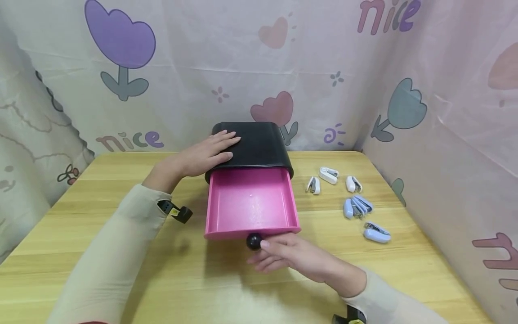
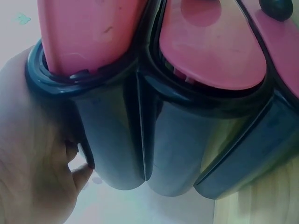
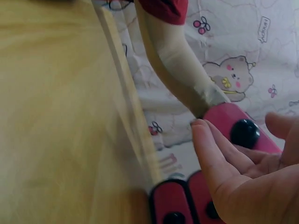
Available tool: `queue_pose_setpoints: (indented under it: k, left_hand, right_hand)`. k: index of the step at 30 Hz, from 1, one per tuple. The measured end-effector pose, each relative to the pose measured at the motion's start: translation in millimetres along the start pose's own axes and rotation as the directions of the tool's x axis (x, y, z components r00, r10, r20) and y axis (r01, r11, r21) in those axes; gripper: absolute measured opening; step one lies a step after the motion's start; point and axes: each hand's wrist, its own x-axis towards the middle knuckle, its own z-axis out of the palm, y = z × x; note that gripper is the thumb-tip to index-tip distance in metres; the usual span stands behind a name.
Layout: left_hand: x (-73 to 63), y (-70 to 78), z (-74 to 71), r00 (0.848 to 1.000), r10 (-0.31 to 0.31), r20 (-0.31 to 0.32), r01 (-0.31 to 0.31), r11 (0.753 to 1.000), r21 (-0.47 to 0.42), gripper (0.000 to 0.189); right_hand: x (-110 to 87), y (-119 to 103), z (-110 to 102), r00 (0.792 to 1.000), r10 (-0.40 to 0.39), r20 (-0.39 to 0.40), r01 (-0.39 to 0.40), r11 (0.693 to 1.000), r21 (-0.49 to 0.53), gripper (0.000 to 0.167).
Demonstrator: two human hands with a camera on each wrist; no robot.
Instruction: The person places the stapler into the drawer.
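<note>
Relaxed, uncurled fingers of the right hand (image 1: 297,255) hang by the black knob (image 1: 253,241), contact unclear. Past them juts the pink drawer (image 1: 251,202), hiding the lower front of the black cabinet (image 1: 263,146); the left hand's (image 1: 200,154) straight fingers lie atop, table (image 1: 97,202) stretching leftward.

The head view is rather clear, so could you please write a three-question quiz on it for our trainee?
1. True or false: the pulled-out pink drawer has a white knob.
2. Which of the person's hands lies on top of the black casing: (a) left or (b) right?
3. Fill in: the small staplers are white and ____.

Key: 1. False, the knob is black. 2. (a), the left hand. 3. Blue.
</note>
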Motion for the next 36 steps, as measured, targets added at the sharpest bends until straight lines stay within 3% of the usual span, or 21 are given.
queue_pose_setpoints:
  k: [7,15,21,25,29,33,36]
  left_hand:
    - [-5.6,4.2,-1.4,1.0,-0.024,-0.018,0.026,0.996,0.085,0.064]
    - [-14.3,2.7,3.1,1.0,-0.015,-0.009,0.016,0.999,0.033,0.07]
    - [-21.6,-0.6,9.0,0.998,-0.008,-0.061,0.011,0.999,0.044,0.069]
    - [-26.0,-0.6,12.3,0.995,0.002,-0.097,0.006,0.997,0.079,0.068]
    - [-24.7,-0.4,14.4,0.992,0.012,-0.125,-0.002,0.996,0.085,0.068]
    - [-21.6,-0.5,14.6,0.989,0.019,-0.148,-0.007,0.997,0.079,0.067]
    - [-20.2,-0.6,14.6,0.988,0.016,-0.153,-0.005,0.997,0.075,0.067]
  right_hand:
    - [-13.8,-11,-8,0.998,0.053,0.04,-0.04,0.96,-0.276,0.045]
    - [-29.6,-32,-22,0.996,0.043,0.079,0.001,0.871,-0.491,0.042]
    - [-38.5,-42,-32,0.994,0.004,0.109,0.055,0.846,-0.53,0.04]
    - [-43.1,-47,-38,0.994,-0.009,0.107,0.062,0.861,-0.504,0.039]
    - [-46.7,-53,-47,0.99,-0.059,0.126,0.113,0.872,-0.476,0.036]
    - [-49.8,-57,-61,0.982,-0.136,0.13,0.182,0.858,-0.479,0.034]
    - [-51.6,-60,-71,0.982,-0.166,0.094,0.19,0.847,-0.497,0.033]
